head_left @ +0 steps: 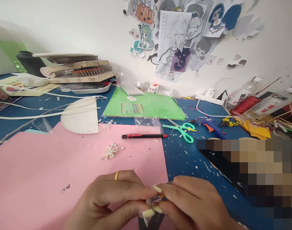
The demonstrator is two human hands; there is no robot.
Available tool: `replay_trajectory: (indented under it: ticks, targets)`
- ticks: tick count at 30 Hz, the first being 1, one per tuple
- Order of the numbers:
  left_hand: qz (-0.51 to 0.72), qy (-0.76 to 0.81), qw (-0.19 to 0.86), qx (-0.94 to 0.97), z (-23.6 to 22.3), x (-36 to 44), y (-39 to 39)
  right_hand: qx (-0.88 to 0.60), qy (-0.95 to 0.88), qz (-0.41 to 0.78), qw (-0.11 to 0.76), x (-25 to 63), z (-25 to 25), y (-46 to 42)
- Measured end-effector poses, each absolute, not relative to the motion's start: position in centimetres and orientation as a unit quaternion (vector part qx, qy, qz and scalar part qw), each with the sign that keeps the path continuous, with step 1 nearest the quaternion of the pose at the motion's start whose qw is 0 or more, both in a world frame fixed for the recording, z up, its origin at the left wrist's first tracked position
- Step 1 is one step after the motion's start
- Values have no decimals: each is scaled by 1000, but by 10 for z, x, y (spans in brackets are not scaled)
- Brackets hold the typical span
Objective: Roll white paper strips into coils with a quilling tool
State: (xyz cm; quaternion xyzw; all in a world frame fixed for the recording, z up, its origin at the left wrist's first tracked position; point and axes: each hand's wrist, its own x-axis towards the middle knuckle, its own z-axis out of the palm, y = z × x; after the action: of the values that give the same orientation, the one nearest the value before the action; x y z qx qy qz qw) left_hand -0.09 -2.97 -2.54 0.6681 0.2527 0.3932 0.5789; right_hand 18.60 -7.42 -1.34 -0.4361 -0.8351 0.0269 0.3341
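My left hand (109, 199), with a gold ring on one finger, and my right hand (193, 204) meet at the bottom edge over a pink sheet (52, 166). Both pinch a small dark piece (157, 199) between their fingertips; most of it is hidden by the fingers. A small white coiled paper ornament (109, 151) lies on the pink sheet, apart from my hands. A red and black pencil (144, 136) lies further back on the sheet.
Teal scissors (181, 128), a glue gun (211, 126) and yellow pliers (228, 121) lie on the blue table. A green sheet (146, 107), a white paper fan shape (81, 116), stacked boards (78, 68) and a water bottle (155, 88) sit behind. A blurred patch covers the right.
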Motion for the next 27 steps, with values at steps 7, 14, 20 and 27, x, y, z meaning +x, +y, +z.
replay_trajectory:
  ticks: [7,14,20,27]
  targets:
    - [381,249,562,690,-24,-2,-31,-419,-849,32,322,188,-12,-73]
    - [345,252,548,720,-20,-1,-28,-412,-850,96,314,192,-9,-72]
    - [340,254,541,726,-21,-1,-29,-416,-848,78,318,191,-11,-70]
    - [360,243,536,724,-23,-1,-30,-408,-850,38,331,190,-13,-71]
